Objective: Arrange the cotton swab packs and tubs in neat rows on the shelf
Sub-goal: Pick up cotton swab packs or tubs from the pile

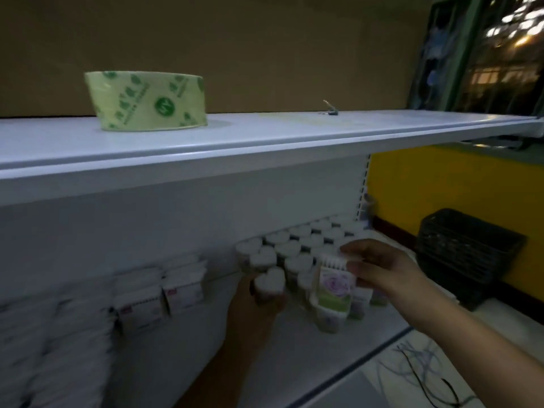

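Right hand (379, 269): fingers curled over the top and right edge of a swab pack (335, 279), a firm pinch with nothing else in the grip. The pack is upright with its white swab tips at the top and a purple and green label facing the camera. Directly beneath the grip sits a round white tub (326, 316); I cannot tell whether the pack touches it.

Left hand (253, 304): it comes up from below, to the left of the right-hand grip, with its fingers wrapped round a heart-lid tub (269, 285). The view is blurred and the thumb position is not readable. This tub is at the front of the lower shelf (288, 357), just beside the pack.

Behind both grips, rows of tubs (300, 240) with white lids run back and to the right along the shelf, close together. Left of the left-hand grip, boxed packs (164, 290) stand side by side against the back panel. Further left the stock is smeared by motion blur.

Above both hands is the upper shelf (265, 139). On it, up and to the left, stands a tape roll (147, 101), pale green with a green print. A small metal object (331, 109) lies further right on the same shelf.

Right of the right-hand grip, a black crate (465, 254) sits against a yellow wall (441, 178). Below the right forearm, cables (426, 372) lie on the floor.
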The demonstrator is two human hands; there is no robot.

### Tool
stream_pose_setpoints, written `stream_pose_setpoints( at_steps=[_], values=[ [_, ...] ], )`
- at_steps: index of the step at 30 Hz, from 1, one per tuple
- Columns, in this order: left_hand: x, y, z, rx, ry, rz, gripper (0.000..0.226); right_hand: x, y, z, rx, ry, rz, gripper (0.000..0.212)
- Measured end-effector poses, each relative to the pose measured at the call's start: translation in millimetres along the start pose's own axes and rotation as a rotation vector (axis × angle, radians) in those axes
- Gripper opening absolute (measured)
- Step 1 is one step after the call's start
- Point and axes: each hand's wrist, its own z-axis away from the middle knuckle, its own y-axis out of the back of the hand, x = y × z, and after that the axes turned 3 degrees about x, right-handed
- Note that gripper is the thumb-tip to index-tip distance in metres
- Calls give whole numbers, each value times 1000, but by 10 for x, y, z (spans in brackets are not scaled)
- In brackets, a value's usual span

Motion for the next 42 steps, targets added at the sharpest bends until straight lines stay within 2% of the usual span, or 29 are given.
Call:
stream_pose_setpoints(
  at_steps=[2,5,7,11,15,19,20,22,23,25,26,29,32,35,38,42],
  values=[
    [132,9,-29,-3,-124,-153,40,-5,112,-164,-41,3,-40,17],
    [239,67,-122,33,-266,-477,60,-26,191,-366,-76,14,-50,16],
    [252,89,-238,28,-351,-672,65,-23,208,-467,-90,9,-79,16],
    [180,154,-411,-14,-426,-817,87,22,195,-542,-136,23,-58,19],
    [171,211,-400,-66,-286,-677,62,29,117,-553,-220,46,68,25],
    [171,237,-389,-42,-326,-530,68,80,-185,-357,-345,50,235,27],
    [157,238,-375,-23,-322,-476,61,113,-273,-294,-352,92,323,27],
    [71,251,-338,36,-254,-283,33,184,-426,-193,-328,239,520,30],
    [46,266,-294,52,-190,-178,28,203,-488,-158,-310,304,579,30],
    [-57,304,-219,32,-45,11,39,204,-583,-102,-290,347,650,28],
    [-122,315,-197,14,-11,19,48,207,-623,-82,-289,350,692,29],
    [-259,318,-186,-17,-30,-118,53,199,-676,-37,-295,368,856,39],
    [-278,275,-218,-14,-60,-168,46,251,-708,-33,-305,385,1020,40],
    [-232,210,-211,21,-105,-80,28,381,-754,-86,-190,581,1208,30],
    [-264,208,-258,63,-48,-23,30,505,-761,-164,-122,641,1245,23],
    [-226,197,-379,89,-43,46,27,594,-773,-202,-138,720,1242,17]
  ],
)
